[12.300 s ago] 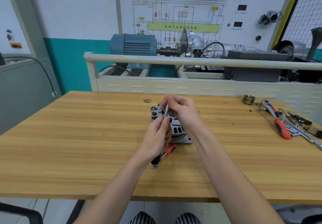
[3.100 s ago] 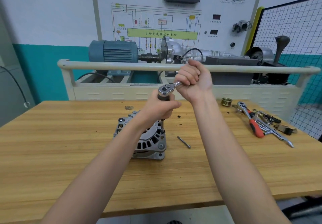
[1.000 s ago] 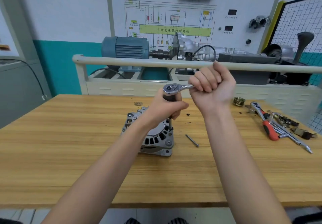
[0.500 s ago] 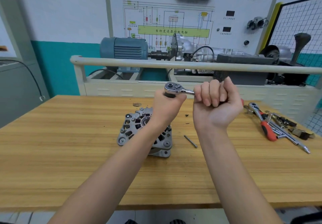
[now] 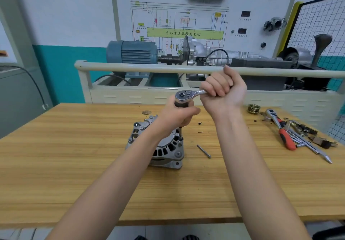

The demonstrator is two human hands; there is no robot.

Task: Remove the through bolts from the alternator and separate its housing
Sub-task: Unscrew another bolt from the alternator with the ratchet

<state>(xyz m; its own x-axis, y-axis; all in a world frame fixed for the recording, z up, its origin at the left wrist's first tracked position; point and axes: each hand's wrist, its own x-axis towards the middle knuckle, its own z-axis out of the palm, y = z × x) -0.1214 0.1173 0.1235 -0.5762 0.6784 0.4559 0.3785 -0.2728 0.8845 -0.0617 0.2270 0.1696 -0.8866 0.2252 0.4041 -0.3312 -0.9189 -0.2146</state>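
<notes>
Both forearms bare, reaching up from six o'clock and converging toward the centre. Left hand (image 5: 176, 115) curled in a fist round the upright extension (image 5: 180, 131) just under the ratchet (image 5: 188, 96) head. Right hand (image 5: 223, 90) at two o'clock of the left, clenched round the handle, knuckles turned up.

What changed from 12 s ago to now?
Then both hands held a loose bolt over the alternator, ratchet lying beside it. Now that bolt lies on the table; the right hand grips the ratchet handle, the left hand grips the extension, socket down on the housing. In the last second the handle swung back and forth. The spare tools at right stayed put.
</notes>
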